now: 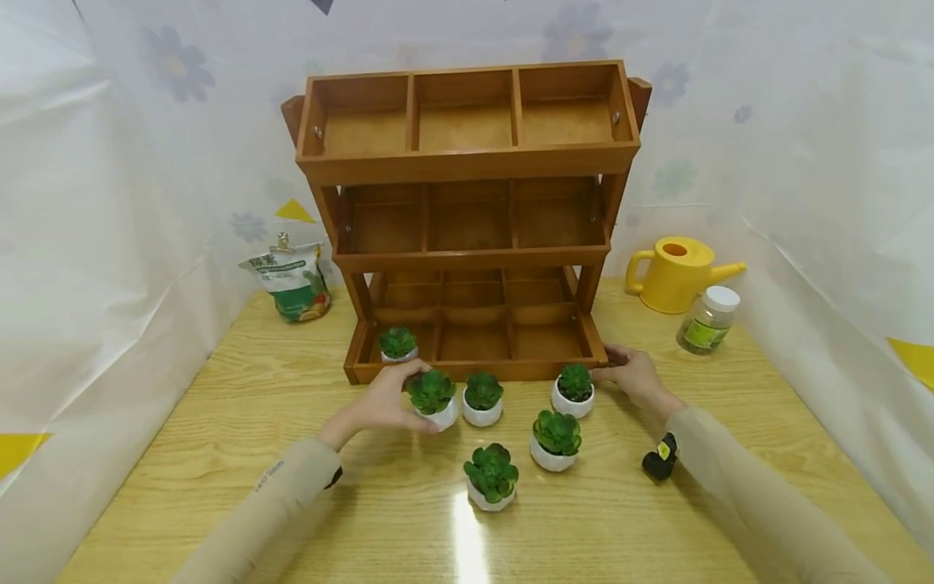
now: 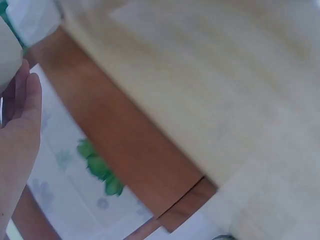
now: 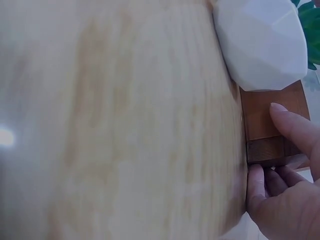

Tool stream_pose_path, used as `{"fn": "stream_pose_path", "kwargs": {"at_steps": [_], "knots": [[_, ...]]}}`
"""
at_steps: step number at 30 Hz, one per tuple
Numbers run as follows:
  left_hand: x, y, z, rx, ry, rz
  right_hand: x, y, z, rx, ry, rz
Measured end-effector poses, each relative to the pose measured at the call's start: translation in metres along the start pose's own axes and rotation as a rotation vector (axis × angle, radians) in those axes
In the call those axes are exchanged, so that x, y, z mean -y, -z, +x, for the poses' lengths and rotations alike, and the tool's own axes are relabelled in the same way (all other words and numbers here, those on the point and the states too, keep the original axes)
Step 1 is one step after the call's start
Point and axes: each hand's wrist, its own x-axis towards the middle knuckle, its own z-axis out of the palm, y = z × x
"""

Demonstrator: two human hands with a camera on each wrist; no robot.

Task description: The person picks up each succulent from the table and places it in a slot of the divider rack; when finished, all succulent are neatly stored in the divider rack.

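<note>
Beyond the right grip point(image 1: 636, 377) and to its right, a yellow watering can point(image 1: 673, 284) with a long spout is standing on the pale wood-grained desk point(image 1: 387, 535). A clear jar point(image 1: 706, 323) with a white lid and green label is standing between can and grip. Beyond the left grip point(image 1: 390, 397), to its left, a green-and-white printed pouch point(image 1: 295, 292) is wearing a gold-coloured clip point(image 1: 281, 242). A white flower-patterned sheet point(image 1: 233, 138) is hanging beyond both grips.

Shelf point(image 1: 467, 165): varnished wood; tabletop point(image 1: 277, 389): glossy wood-grain; white pot point(image 1: 447, 416): smooth, ceramic-looking; watering can point(image 1: 673, 284): smooth plastic; bag clip point(image 1: 280, 242): shiny metal
</note>
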Motion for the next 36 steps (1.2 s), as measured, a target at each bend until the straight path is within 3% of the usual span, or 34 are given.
{"fn": "stream_pose_path", "kwargs": {"at_steps": [5,11,18,27,36], "knots": [[-0.007,0.009,0.01,-0.085,-0.009,-0.005,0.001,0.001,0.0,-0.001,0.004,-0.002],[-0.012,0.01,0.023,-0.168,0.025,-0.026,0.003,0.001,-0.001,0.006,0.003,-0.008],[-0.016,0.008,0.046,-0.206,0.092,-0.066,0.003,0.001,-0.002,0.0,0.009,-0.015],[-0.01,0.002,0.084,-0.205,0.153,0.013,0.004,0.0,-0.002,-0.003,0.009,-0.02],[-0.002,-0.007,0.106,-0.208,0.198,0.074,0.001,0.0,-0.002,0.001,0.015,0.022]]}}
